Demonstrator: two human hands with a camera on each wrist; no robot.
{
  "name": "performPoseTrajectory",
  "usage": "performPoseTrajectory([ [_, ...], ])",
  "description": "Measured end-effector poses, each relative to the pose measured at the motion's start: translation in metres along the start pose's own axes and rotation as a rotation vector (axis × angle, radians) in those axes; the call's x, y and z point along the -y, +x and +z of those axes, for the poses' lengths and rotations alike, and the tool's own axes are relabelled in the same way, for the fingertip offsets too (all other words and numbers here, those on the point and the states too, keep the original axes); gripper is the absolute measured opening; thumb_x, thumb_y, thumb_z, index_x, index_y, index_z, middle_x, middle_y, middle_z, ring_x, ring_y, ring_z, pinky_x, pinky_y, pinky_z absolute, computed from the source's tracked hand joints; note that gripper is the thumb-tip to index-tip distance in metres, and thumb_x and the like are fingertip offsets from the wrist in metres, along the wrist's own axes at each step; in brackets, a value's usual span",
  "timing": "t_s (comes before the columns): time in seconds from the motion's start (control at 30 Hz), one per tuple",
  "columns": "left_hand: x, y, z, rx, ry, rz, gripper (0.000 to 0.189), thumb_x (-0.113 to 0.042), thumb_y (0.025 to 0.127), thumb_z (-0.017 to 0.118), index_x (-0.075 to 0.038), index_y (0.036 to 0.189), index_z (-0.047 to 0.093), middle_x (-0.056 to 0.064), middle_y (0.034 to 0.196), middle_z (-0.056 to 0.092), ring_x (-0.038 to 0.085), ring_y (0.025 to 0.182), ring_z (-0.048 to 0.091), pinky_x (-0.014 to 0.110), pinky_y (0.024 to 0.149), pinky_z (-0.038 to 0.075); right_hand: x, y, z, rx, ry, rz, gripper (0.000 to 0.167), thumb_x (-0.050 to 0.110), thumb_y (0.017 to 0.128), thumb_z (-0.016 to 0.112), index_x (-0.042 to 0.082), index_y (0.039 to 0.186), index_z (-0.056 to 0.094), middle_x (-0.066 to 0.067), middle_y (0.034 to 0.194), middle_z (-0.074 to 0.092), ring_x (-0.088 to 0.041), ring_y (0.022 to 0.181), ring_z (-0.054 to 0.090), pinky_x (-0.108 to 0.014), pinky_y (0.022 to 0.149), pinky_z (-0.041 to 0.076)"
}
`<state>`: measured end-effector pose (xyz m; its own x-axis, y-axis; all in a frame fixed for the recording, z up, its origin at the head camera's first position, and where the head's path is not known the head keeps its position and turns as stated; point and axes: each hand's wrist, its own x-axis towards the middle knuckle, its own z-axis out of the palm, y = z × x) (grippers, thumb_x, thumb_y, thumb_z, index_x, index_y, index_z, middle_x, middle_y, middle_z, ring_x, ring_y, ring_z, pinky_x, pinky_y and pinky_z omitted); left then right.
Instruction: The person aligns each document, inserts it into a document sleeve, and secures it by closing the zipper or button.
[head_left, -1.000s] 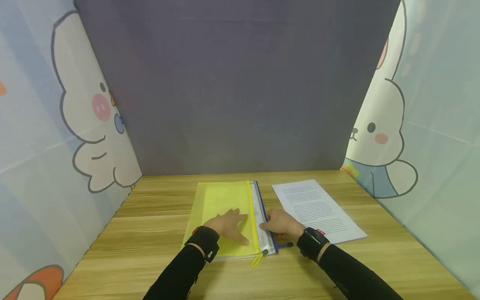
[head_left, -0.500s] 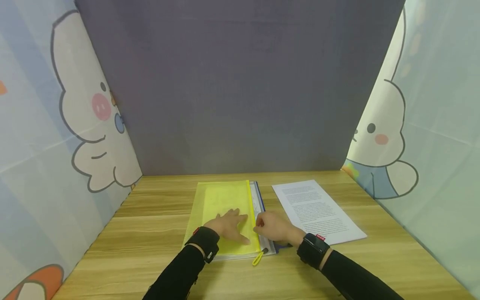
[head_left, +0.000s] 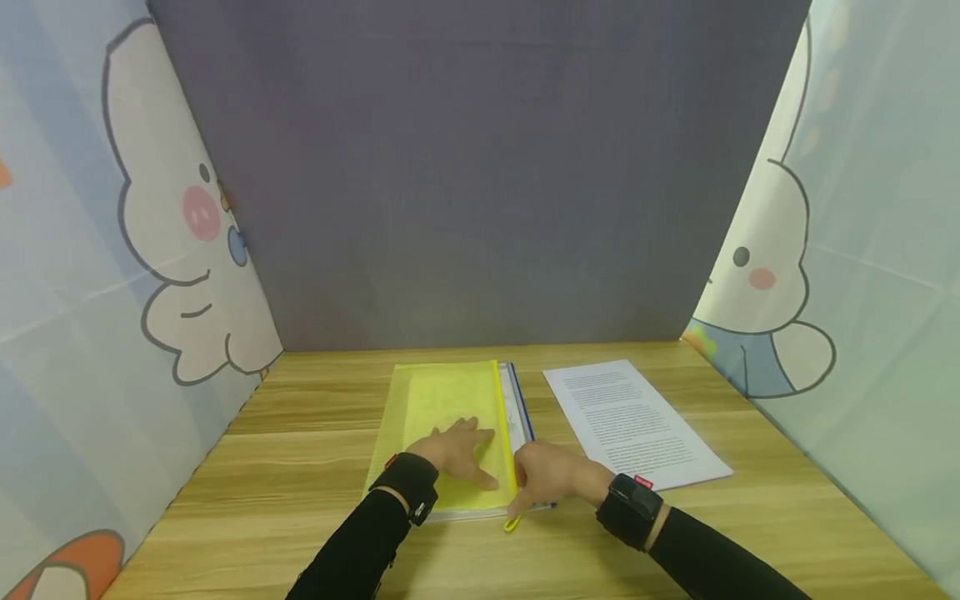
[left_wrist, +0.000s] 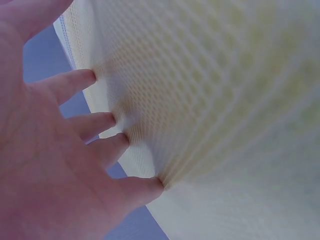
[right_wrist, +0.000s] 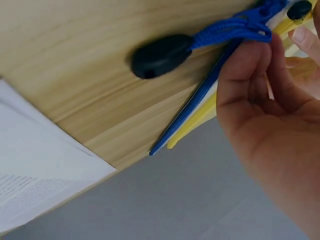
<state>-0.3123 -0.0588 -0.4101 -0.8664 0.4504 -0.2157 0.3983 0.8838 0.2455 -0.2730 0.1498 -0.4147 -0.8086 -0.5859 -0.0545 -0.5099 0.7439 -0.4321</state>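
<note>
A yellow mesh zipper pouch lies flat over a second, clear pouch with a blue zipper edge. My left hand rests spread on the yellow pouch, its straight fingertips pressing into the mesh. At the lower right corner, the curled fingers of my right hand hold the yellow zipper pull at its upper end; the looped cord sticks out below the fingertip. Beside those fingers, in the right wrist view, is the blue zipper pull with its dark tab.
A printed sheet of paper lies on the wooden table to the right of the pouches. A dark grey panel stands behind the table, and cartoon-print curtains close off both sides.
My right hand has moved from the clear pouch's blue edge over to the yellow zipper, then down to its pull at the lower corner. My left hand has stayed in place.
</note>
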Motion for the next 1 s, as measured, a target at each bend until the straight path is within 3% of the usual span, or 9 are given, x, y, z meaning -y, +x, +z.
performPoseTrajectory([
  [0.3, 0.001, -0.004, -0.004, 0.004, -0.003, 0.021, 0.092, -0.058, 0.079, 0.081, -0.019, 0.155, 0.045, 0.014, 0.165, 0.029, 0.035, 0.153, 0.021, 0.069, 0.117, 0.017, 0.008, -0.005, -0.003, 0.081, -0.056, -0.054, 0.022, 0.019, 0.078, 0.087, 0.015, 0.073, 0.066, 0.013, 0.068, 0.058, -0.004, 0.062, 0.05, -0.021, 0.06, 0.046],
  [0.57, 0.003, -0.004, -0.001, -0.006, -0.015, 0.034, 0.094, -0.059, 0.078, 0.081, -0.02, 0.155, 0.045, 0.014, 0.165, 0.029, 0.035, 0.153, 0.021, 0.069, 0.117, 0.016, 0.014, -0.005, -0.003, 0.074, 0.02, -0.045, 0.024, -0.003, 0.074, 0.06, 0.016, 0.063, 0.052, 0.012, 0.053, 0.042, -0.002, 0.044, 0.035, -0.018, 0.043, 0.027],
  [0.8, 0.001, -0.006, -0.002, -0.003, -0.025, 0.03, 0.093, -0.058, 0.079, 0.081, -0.019, 0.155, 0.044, 0.015, 0.165, 0.027, 0.036, 0.153, 0.02, 0.069, 0.118, 0.015, 0.02, -0.006, -0.001, 0.074, -0.049, -0.018, 0.024, -0.005, 0.074, 0.055, 0.017, 0.065, 0.05, 0.01, 0.056, 0.039, -0.004, 0.048, 0.033, -0.019, 0.045, 0.028],
  [1.0, 0.0, -0.008, -0.001, 0.007, -0.02, 0.029, 0.094, -0.059, 0.08, 0.078, -0.019, 0.157, 0.042, 0.015, 0.166, 0.025, 0.036, 0.154, 0.018, 0.068, 0.118, 0.013, 0.022, -0.005, 0.005, 0.061, -0.115, 0.055, 0.015, 0.01, 0.089, 0.054, 0.012, 0.076, 0.06, 0.004, 0.066, 0.052, -0.011, 0.057, 0.048, -0.026, 0.053, 0.042],
])
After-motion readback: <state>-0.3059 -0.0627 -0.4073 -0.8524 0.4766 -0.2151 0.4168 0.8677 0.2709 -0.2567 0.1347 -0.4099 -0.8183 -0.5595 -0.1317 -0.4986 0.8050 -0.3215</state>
